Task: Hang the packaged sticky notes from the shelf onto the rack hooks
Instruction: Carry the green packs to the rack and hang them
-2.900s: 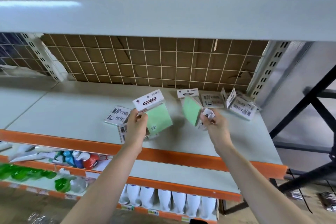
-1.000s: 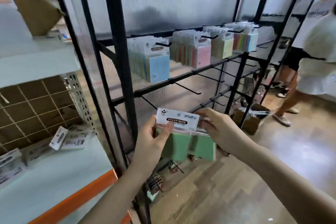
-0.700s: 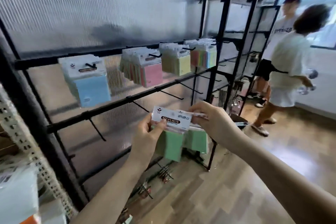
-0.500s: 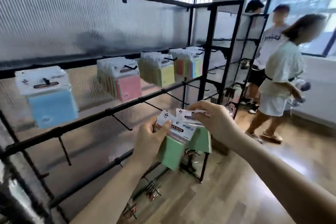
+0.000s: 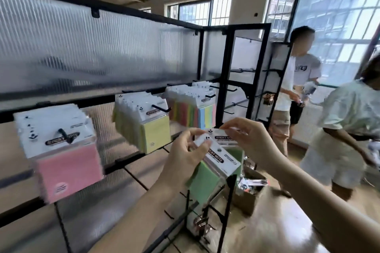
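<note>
Before the rack (image 5: 224, 96), two green packs (image 5: 207, 178) are pinched by left hand (image 5: 185, 158) and right hand (image 5: 248, 139); one could slip during separation.

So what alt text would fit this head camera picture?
Two hands, left and right, hold green sticky-note packs before a black rack where pink, yellow and multicolour packs hang.

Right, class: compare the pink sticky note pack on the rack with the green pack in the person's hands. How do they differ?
The pink pack hangs on a hook; the green pack is held off the rack by the left hand. Pink hangs roughly square; green is tilted. Pink fronts a stack; green is one of two held packs. Both carry white header cards.
</note>
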Demonstrator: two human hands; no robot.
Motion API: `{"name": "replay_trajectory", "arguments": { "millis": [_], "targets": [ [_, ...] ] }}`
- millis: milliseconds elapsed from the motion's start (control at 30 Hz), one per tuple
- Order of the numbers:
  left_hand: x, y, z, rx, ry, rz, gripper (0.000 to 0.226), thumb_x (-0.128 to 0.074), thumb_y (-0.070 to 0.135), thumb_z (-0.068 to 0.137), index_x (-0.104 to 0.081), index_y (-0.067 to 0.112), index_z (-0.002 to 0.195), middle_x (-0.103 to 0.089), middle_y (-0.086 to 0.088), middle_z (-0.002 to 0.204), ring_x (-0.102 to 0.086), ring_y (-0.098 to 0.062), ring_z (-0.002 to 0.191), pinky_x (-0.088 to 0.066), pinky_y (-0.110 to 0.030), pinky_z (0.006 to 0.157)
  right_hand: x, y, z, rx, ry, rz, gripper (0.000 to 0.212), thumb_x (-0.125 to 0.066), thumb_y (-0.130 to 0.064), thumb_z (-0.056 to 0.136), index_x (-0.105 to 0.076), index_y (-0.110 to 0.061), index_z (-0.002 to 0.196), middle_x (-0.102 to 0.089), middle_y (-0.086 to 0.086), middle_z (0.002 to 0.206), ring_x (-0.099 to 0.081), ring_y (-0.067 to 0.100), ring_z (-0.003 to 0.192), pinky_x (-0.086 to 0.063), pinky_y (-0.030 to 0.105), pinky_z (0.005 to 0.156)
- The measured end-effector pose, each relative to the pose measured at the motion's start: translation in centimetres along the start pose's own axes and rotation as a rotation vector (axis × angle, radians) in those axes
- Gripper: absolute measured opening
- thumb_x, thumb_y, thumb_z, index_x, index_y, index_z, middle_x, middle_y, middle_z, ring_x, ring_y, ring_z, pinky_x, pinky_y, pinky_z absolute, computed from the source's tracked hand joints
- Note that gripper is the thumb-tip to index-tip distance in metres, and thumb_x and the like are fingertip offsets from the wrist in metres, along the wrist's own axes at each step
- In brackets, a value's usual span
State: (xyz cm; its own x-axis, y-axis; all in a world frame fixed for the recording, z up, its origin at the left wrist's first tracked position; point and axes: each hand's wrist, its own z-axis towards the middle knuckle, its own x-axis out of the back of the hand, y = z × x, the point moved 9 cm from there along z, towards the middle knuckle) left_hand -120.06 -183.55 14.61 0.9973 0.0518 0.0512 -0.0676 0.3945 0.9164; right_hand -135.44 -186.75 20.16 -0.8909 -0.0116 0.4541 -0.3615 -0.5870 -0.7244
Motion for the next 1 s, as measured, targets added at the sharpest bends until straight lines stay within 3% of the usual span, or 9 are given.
{"name": "replay_trajectory", "arguments": {
  "millis": [100, 200, 300, 400, 500, 633, 733, 867, 1000],
  "targets": [
    [-1.6, -0.6, 4.2, -0.026, -0.040, 0.057, 0.045, -0.062, 0.063, 0.072, -0.051, 0.048, 0.114, -0.058, 0.011, 0.112, -0.059, 0.001, 0.096, -0.050, -0.025, 0.083, 2.0, 1.4, 3.9, 0.048, 0.065, 0.040, 0.028, -0.063, -0.001, 0.087, -0.067, -0.027, 0.081, -0.070, -0.005, 0.083, -0.065, 0.007, 0.074, -0.053, 0.023, 0.070],
    [-2.8, -1.8, 7.4, -0.020, -0.016, 0.053, 0.060, -0.064, 0.063, 0.071, -0.045, 0.044, 0.126, -0.056, 0.005, 0.122, -0.058, -0.008, 0.107, -0.050, -0.035, 0.094, 3.5, 2.8, 7.0, 0.097, 0.089, 0.023, 0.033, -0.062, 0.002, 0.087, -0.067, -0.030, 0.081, -0.069, -0.010, 0.082, -0.063, 0.002, 0.074, -0.049, 0.017, 0.072],
    [-4.3, -2.5, 10.0, -0.030, -0.029, 0.047, 0.060, -0.064, 0.066, 0.068, -0.045, 0.049, 0.123, -0.059, 0.007, 0.122, -0.059, -0.013, 0.109, -0.049, -0.041, 0.096, 4.7, 4.1, 9.7, 0.157, 0.096, 0.005, 0.032, -0.062, 0.004, 0.087, -0.067, -0.027, 0.082, -0.068, -0.015, 0.081, -0.060, -0.008, 0.072, -0.044, 0.009, 0.069],
    [-5.6, -2.8, 12.6, -0.068, 0.021, 0.115, 0.052, -0.059, 0.067, 0.070, -0.045, 0.055, 0.119, -0.059, 0.021, 0.115, -0.058, 0.002, 0.102, -0.048, -0.026, 0.089, 5.8, 5.7, 12.2, 0.206, 0.092, 0.033, 0.025, -0.060, 0.006, 0.087, -0.068, -0.018, 0.086, -0.067, -0.011, 0.085, -0.061, -0.008, 0.075, -0.043, 0.007, 0.071],
    [-6.9, -3.0, 14.9, -0.108, 0.089, 0.086, 0.032, -0.057, 0.054, 0.080, -0.050, 0.055, 0.111, -0.061, 0.020, 0.113, -0.059, 0.001, 0.101, -0.047, -0.015, 0.080, 7.0, 7.8, 14.7, 0.233, 0.087, 0.109, 0.025, -0.060, 0.005, 0.088, -0.067, -0.020, 0.087, -0.069, -0.006, 0.088, -0.063, -0.003, 0.079, -0.046, 0.010, 0.075],
    [-8.8, -3.5, 17.8, -0.125, 0.206, 0.061, 0.010, -0.056, 0.046, 0.090, -0.057, 0.039, 0.097, -0.067, 0.020, 0.089, -0.063, 0.005, 0.081, -0.047, -0.010, 0.067, 7.5, 11.2, 18.2, 0.216, -0.002, 0.181, 0.020, -0.060, 0.003, 0.089, -0.068, -0.016, 0.088, -0.070, -0.004, 0.086, -0.064, -0.001, 0.077, -0.050, 0.013, 0.074],
    [-9.5, -4.4, 20.2, -0.075, 0.308, 0.085, 0.027, -0.053, 0.056, 0.085, -0.057, 0.031, 0.093, -0.069, 0.005, 0.083, -0.065, -0.004, 0.077, -0.048, -0.017, 0.067, 7.6, 13.5, 20.4, 0.214, -0.074, 0.208, 0.023, -0.060, 0.001, 0.089, -0.067, -0.021, 0.085, -0.070, -0.006, 0.083, -0.065, 0.001, 0.076, -0.050, 0.014, 0.071],
    [-10.4, -5.1, 22.3, -0.045, 0.377, 0.176, 0.027, -0.055, 0.046, 0.087, -0.059, 0.020, 0.091, -0.068, -0.007, 0.082, -0.066, -0.016, 0.074, -0.048, -0.018, 0.068, 7.7, 15.8, 22.4, 0.217, -0.128, 0.277, 0.020, -0.062, 0.000, 0.088, -0.068, -0.019, 0.083, -0.070, 0.004, 0.083, -0.064, 0.001, 0.071, -0.049, 0.013, 0.066],
    [-10.0, -5.4, 22.9, -0.028, 0.548, 0.257, 0.017, -0.058, 0.037, 0.089, -0.060, 0.021, 0.082, -0.070, -0.006, 0.083, -0.067, -0.025, 0.081, -0.051, -0.046, 0.080, 6.8, 17.0, 23.5, 0.228, -0.208, 0.345, 0.026, -0.064, -0.003, 0.087, -0.069, -0.027, 0.079, -0.071, -0.008, 0.074, -0.064, 0.001, 0.070, -0.048, 0.014, 0.065]
  ]
}}
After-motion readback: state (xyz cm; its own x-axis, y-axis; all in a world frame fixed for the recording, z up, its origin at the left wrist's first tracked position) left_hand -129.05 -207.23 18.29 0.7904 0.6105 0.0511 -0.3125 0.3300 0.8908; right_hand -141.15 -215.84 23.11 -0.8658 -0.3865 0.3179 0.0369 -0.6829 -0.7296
